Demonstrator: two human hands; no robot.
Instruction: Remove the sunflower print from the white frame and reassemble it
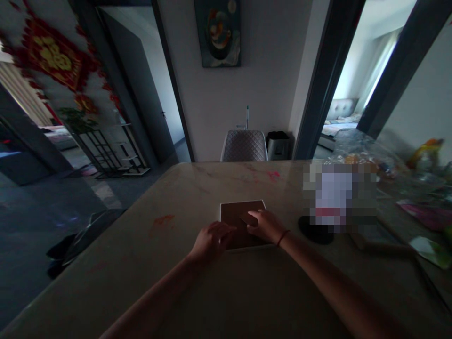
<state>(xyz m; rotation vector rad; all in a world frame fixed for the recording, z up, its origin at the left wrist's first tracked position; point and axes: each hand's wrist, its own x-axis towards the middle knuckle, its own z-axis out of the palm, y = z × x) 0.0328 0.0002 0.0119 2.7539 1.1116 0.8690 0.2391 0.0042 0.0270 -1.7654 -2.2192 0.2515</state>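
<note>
A shallow, square brown box or board [235, 240] with a thin white rim lies on the table in front of me. My left hand [212, 238] is at its left edge, fingers curled over the rim and fingertips on the brown surface. My right hand [264, 226] reaches over the right side, thumb and fingers closed on a small, flat brown piece [243, 218] just above the surface. What the piece is does not show clearly in the dim light. A dark band circles my right wrist.
The pale stone-like table [190, 188] has orange and pink smears. To the right are a black round object [315, 230], a blurred-out patch, a dark tray-like object [379, 238] and plastic bags [363, 146]. A quilted chair [244, 146] and a bin [278, 145] stand beyond the far edge.
</note>
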